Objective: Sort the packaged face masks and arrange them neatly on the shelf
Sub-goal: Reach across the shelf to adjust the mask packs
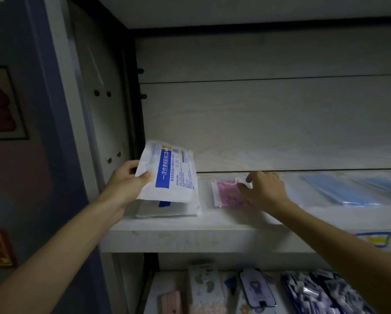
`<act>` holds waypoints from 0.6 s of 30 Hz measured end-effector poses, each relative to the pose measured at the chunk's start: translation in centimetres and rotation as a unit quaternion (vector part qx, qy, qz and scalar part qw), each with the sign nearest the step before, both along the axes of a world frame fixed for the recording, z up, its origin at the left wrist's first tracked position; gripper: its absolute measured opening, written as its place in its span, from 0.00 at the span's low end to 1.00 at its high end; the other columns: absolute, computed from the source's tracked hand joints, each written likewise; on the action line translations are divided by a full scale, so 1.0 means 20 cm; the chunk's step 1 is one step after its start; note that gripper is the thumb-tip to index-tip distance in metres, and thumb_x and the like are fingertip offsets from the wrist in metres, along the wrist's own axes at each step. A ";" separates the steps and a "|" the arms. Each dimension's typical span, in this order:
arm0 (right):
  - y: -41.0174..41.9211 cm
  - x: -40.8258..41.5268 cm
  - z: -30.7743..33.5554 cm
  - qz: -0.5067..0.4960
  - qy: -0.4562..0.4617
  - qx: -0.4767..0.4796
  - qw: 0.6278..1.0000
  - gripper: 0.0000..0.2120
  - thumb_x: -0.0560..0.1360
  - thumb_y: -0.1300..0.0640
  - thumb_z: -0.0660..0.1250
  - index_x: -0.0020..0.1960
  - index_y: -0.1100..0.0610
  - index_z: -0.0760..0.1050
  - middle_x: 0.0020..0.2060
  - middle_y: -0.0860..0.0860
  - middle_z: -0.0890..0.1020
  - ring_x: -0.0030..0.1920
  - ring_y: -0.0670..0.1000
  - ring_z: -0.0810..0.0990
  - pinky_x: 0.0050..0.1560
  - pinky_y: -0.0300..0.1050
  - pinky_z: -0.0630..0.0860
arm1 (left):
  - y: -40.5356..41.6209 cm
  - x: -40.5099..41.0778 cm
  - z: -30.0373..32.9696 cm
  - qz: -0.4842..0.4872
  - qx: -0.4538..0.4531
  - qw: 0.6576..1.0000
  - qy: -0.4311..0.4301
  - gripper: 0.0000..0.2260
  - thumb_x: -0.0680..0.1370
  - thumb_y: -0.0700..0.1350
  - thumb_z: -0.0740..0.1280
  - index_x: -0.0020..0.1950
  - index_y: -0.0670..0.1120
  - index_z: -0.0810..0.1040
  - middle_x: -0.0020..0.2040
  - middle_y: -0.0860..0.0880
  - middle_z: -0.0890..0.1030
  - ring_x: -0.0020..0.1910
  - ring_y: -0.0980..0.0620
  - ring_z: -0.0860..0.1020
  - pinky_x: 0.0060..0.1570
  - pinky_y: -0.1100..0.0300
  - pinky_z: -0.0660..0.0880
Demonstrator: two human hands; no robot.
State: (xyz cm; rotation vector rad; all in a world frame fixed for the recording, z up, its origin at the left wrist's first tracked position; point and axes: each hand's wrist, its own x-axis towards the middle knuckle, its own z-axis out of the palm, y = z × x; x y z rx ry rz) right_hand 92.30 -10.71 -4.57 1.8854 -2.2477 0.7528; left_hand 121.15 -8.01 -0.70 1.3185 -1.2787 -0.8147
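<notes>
My left hand (126, 181) grips a white mask packet with a blue stripe (171, 173) by its left edge, holding it tilted just above another white packet (169, 208) that lies flat on the shelf (190, 236). To the right, a clear packet of pink patterned masks (226, 192) lies on the shelf. My right hand (263, 189) rests on its right side, fingertips pinching the packet's upper right corner. Further right lie packets of light blue masks (339, 191), flat on the shelf.
The shelf's left side wall (103, 114) stands close beside my left hand, and the back panel (269, 123) rises behind the packets. A lower shelf holds several patterned mask packs (258, 288). A blue and yellow label (374, 239) is stuck on the shelf's front edge.
</notes>
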 end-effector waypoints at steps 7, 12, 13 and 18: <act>0.06 0.08 0.00 0.022 -0.011 -0.053 0.998 0.16 0.78 0.45 0.64 0.57 0.53 0.79 0.54 0.54 0.82 0.58 0.58 0.75 0.55 0.49 0.74 | -0.04 -0.03 -0.05 -0.031 0.019 0.999 -0.036 0.13 0.80 0.40 0.64 0.65 0.44 0.71 0.54 0.47 0.78 0.40 0.57 0.76 0.31 0.65 0.69; 0.07 0.10 0.02 0.047 0.002 -0.073 0.996 0.14 0.77 0.46 0.64 0.56 0.54 0.80 0.52 0.53 0.83 0.54 0.58 0.78 0.52 0.47 0.75 | -0.09 -0.05 -0.08 -0.019 0.011 0.996 -0.089 0.11 0.80 0.40 0.64 0.62 0.42 0.73 0.54 0.47 0.78 0.42 0.54 0.76 0.33 0.65 0.68; 0.07 0.11 0.03 0.051 0.004 -0.073 0.996 0.15 0.77 0.45 0.64 0.55 0.54 0.80 0.51 0.53 0.83 0.54 0.57 0.79 0.52 0.47 0.75 | -0.10 -0.05 -0.08 -0.016 0.012 0.994 -0.109 0.10 0.80 0.40 0.64 0.61 0.43 0.73 0.54 0.47 0.78 0.44 0.52 0.76 0.34 0.64 0.69; 0.05 0.13 0.08 0.065 0.012 -0.091 0.994 0.14 0.78 0.46 0.63 0.55 0.55 0.80 0.50 0.53 0.84 0.52 0.57 0.80 0.50 0.48 0.77 | -0.16 -0.02 -0.13 0.013 0.051 0.966 -0.254 0.05 0.78 0.44 0.65 0.53 0.46 0.75 0.51 0.47 0.79 0.50 0.46 0.78 0.47 0.58 0.73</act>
